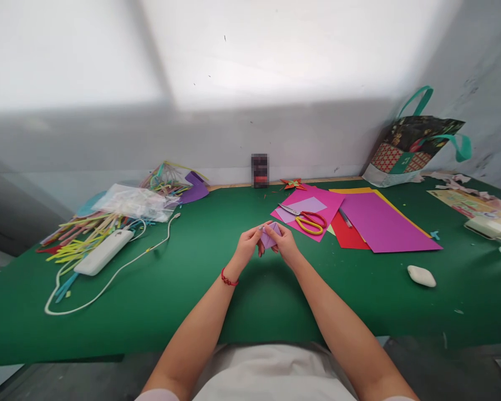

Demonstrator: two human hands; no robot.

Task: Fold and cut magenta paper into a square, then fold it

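A small folded piece of light purple paper (269,238) is held up between my two hands, above the green table. My left hand (249,243), with a red bead bracelet on its wrist, pinches its left side. On the other side my right hand (285,243) grips the paper's right edge, thumb in front. The fingers behind the paper are partly hidden. Just beyond my right hand lie scissors (308,218) with red and yellow handles, resting on pink paper (317,235) and a lilac sheet (317,204).
Purple (394,225) and red sheets (347,235) lie right, with a pen (345,218) and a white mouse-like object (421,276). A patterned bag (409,153) stands at the back right. Left are paper strips (77,240), a white power bank (104,253) and its cable (117,273).
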